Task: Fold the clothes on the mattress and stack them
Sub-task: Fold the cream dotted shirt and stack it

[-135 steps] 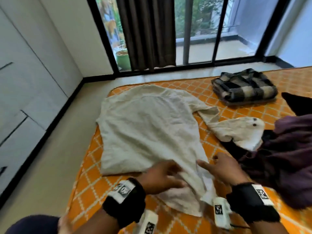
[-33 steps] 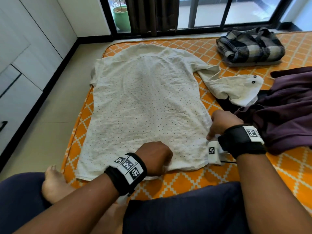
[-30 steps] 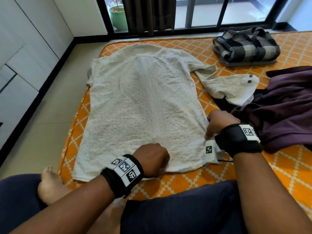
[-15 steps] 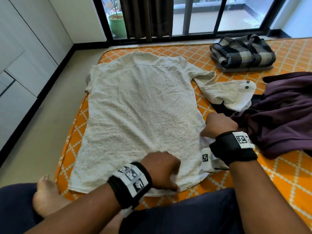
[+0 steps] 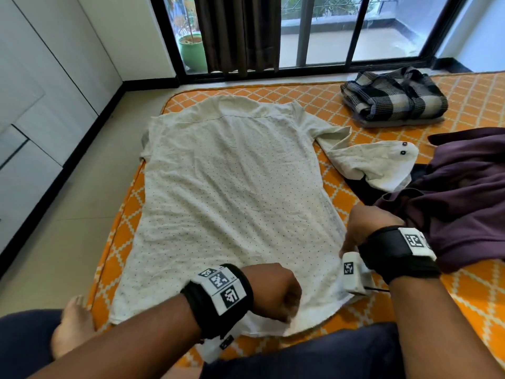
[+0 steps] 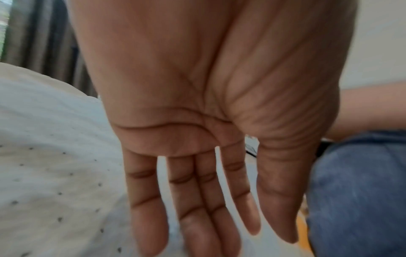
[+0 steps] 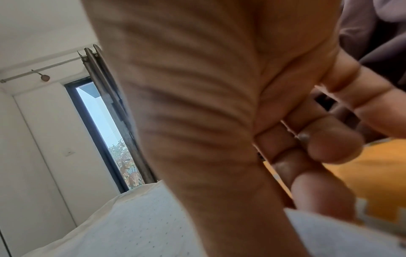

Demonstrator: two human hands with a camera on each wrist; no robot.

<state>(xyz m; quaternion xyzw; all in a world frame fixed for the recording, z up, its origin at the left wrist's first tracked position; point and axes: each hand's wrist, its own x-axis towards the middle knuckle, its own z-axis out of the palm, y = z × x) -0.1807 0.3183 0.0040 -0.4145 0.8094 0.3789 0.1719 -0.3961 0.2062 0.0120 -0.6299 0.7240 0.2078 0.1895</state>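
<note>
A white dotted shirt (image 5: 232,201) lies spread flat, back up, on the orange patterned mattress (image 5: 314,94). Its right sleeve (image 5: 374,160) lies bent out to the right. My left hand (image 5: 276,294) rests at the middle of the near hem. In the left wrist view the left hand (image 6: 208,208) has straight fingers reaching down onto the shirt (image 6: 54,173). My right hand (image 5: 366,225) sits at the shirt's right side edge. In the right wrist view the right hand (image 7: 307,165) has curled fingers that seem to pinch the shirt's edge (image 7: 142,226).
A folded black-and-cream checked garment (image 5: 393,97) sits at the far right of the mattress. A crumpled purple garment (image 5: 464,195) lies just right of my right hand, over something black. My legs cross the near edge; the floor lies to the left.
Since 4.5 s ago the bunched shirt has been pulled flat toward me. Over the last second both hands stay at the hem and the right edge, and the left fingers have straightened.
</note>
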